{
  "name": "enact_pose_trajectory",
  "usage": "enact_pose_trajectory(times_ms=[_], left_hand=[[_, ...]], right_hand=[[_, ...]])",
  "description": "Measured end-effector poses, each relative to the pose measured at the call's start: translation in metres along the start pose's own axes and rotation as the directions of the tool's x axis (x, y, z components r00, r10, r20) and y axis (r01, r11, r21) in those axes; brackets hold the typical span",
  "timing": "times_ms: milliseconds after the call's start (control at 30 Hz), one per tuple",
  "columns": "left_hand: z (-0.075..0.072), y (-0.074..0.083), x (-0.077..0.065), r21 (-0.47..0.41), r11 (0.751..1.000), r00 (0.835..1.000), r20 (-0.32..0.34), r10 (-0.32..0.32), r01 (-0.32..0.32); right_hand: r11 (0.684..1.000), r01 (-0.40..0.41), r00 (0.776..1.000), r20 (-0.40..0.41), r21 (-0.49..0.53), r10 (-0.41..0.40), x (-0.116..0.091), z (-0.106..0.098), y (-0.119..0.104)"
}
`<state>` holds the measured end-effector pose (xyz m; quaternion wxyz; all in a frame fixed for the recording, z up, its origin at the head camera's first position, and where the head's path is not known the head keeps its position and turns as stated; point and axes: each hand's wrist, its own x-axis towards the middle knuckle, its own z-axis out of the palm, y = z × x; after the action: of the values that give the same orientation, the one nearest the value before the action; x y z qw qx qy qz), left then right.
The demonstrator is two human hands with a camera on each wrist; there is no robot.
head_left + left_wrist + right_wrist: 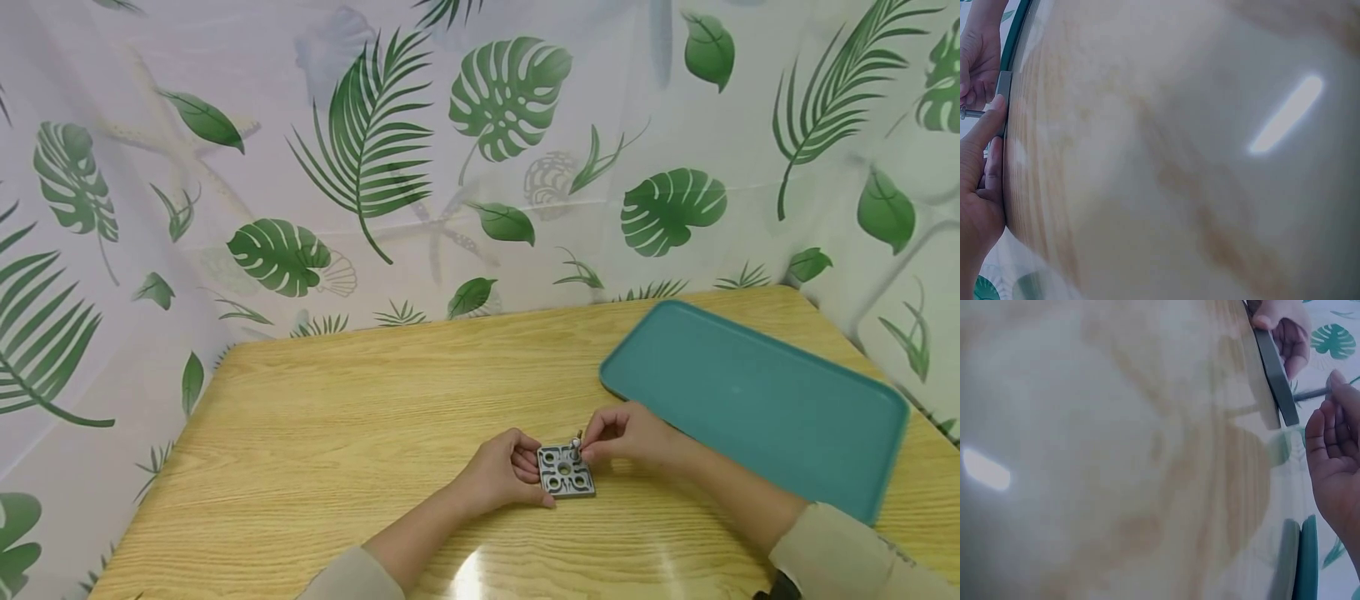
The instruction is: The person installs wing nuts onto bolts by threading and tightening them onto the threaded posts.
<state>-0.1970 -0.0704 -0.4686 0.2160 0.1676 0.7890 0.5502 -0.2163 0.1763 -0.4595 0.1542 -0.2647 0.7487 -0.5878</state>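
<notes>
A square grey metal plate (567, 483) with several round holes and curved slots lies on the wooden table. My left hand (497, 475) holds it at the left side, thumb at the near corner and fingers along the far left edge. From the plate's far right hole rises a slim metal bolt (576, 450). My right hand (628, 433) pinches the bolt's top between thumb and fingertips. In the right wrist view the bolt's shank (1311, 395) runs from the plate (1277, 372) to my right fingertips. The bolt's lower end is hidden in the plate.
A teal tray (750, 400) lies at the right of the wooden table (360, 400), with my right forearm overlapping its near edge in the head view. A leaf-printed curtain (420, 167) hangs behind the table and at both sides.
</notes>
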Motion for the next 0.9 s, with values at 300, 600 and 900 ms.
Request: enact_pose_trajectory(times_ms=[300,600,900], left_hand=[[-0.001,-0.001,0.000,0.009,1.000,1.000,0.012,0.000,0.000],[0.000,0.000,0.000,-0.009,1.000,1.000,0.006,-0.001,0.001],[0.000,-0.001,0.000,-0.017,1.000,1.000,0.007,0.001,-0.001]], right_hand=[[1.000,-0.007,0.998,0.063,0.015,0.006,0.010,-0.015,0.000],[0.998,-0.019,0.998,0.065,-0.061,0.023,0.011,-0.014,-0.003],[0.998,0.017,0.999,0.043,-0.064,-0.014,0.003,-0.009,-0.002]])
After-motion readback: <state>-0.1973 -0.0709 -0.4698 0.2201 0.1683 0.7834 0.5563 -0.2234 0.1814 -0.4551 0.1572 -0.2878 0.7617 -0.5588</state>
